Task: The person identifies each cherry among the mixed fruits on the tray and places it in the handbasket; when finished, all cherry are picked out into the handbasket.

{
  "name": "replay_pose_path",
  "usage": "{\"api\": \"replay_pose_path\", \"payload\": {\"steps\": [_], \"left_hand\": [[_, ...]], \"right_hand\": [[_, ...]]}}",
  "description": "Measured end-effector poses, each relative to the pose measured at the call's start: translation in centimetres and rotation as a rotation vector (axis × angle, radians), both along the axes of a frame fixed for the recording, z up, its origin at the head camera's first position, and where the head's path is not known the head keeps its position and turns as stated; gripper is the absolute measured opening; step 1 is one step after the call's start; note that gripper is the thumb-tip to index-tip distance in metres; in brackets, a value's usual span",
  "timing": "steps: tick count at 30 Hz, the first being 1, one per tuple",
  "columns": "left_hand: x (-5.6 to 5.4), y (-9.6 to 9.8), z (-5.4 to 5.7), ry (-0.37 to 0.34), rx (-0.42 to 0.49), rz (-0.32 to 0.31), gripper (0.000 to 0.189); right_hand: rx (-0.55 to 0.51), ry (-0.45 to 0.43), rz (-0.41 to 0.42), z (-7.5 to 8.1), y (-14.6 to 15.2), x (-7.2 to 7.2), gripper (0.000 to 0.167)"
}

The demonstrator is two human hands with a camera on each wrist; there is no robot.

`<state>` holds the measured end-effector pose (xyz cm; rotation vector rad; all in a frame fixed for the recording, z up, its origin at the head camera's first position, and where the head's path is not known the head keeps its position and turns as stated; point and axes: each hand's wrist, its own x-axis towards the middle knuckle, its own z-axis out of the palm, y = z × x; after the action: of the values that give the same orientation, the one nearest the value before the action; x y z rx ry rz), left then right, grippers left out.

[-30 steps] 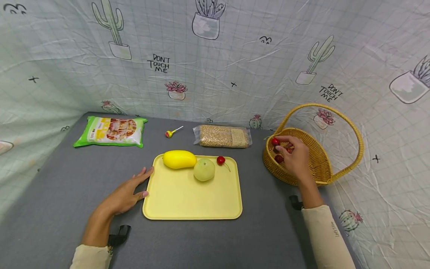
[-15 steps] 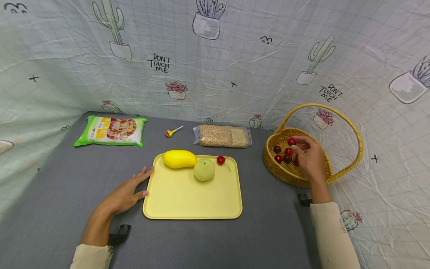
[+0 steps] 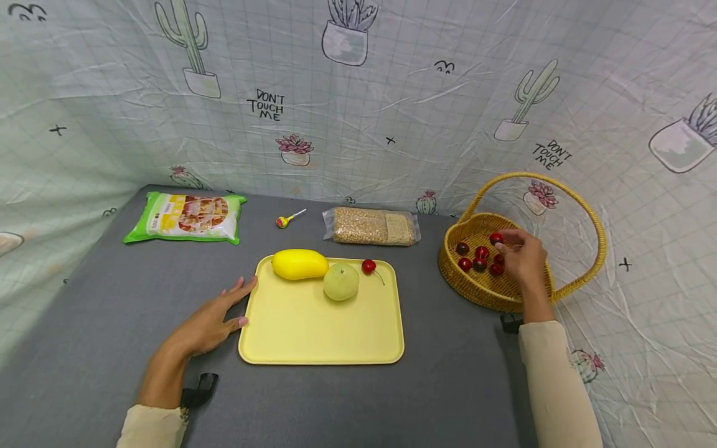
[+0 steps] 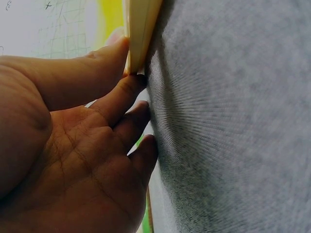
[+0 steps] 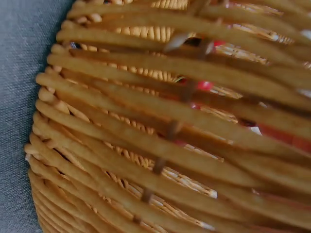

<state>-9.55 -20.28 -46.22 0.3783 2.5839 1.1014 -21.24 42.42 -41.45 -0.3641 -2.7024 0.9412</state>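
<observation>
In the head view, my right hand (image 3: 523, 254) is inside the yellow woven basket (image 3: 467, 292), pinching a dark red cherry (image 3: 495, 239) between thumb and fingertips. Several more cherries (image 3: 480, 264) lie in the basket below it. Basket weave (image 5: 146, 111) fills the right wrist view and hides most of the hand. My left hand (image 3: 204, 323) rests on the table with its fingertips at the left edge of the pale yellow tray (image 3: 319, 336). Up close, the left thumb and fingers touch the tray's side (image 4: 141, 34). The tray bears a yellow mango (image 3: 299, 264), a pale green round fruit (image 3: 340, 282) and one stemmed cherry (image 3: 368, 267).
A green and white food bag (image 3: 187, 217) lies at the back left. Near the back edge are a lollipop (image 3: 285, 220) and a clear pack of grains (image 3: 366, 226). The basket's tall handle (image 3: 596, 227) arches up at the right. A patterned cloth (image 3: 358, 112) hangs behind.
My right hand has moved right from the basket's left rim to its middle with the cherry, uncovering the cherries below. The left hand and the tray stay put.
</observation>
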Motion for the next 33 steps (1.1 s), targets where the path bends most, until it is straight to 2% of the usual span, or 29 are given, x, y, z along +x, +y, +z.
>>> {"api": "replay_pose_path", "payload": {"steps": [11, 23, 33], "left_hand": [[0.0, -0.2, -0.2, 0.012, 0.007, -0.009, 0.082], [-0.1, -0.3, -0.3, -0.001, 0.027, -0.010, 0.082], [-0.1, -0.2, -0.3, -0.011, 0.016, -0.004, 0.083]], "right_hand": [[0.034, -0.143, -0.009, -0.6, 1.1, -1.7, 0.032], [0.157, -0.177, 0.071, -1.8, 1.8, -2.5, 0.030], [0.176, -0.205, 0.052, -2.0, 2.0, -2.6, 0.031]]}}
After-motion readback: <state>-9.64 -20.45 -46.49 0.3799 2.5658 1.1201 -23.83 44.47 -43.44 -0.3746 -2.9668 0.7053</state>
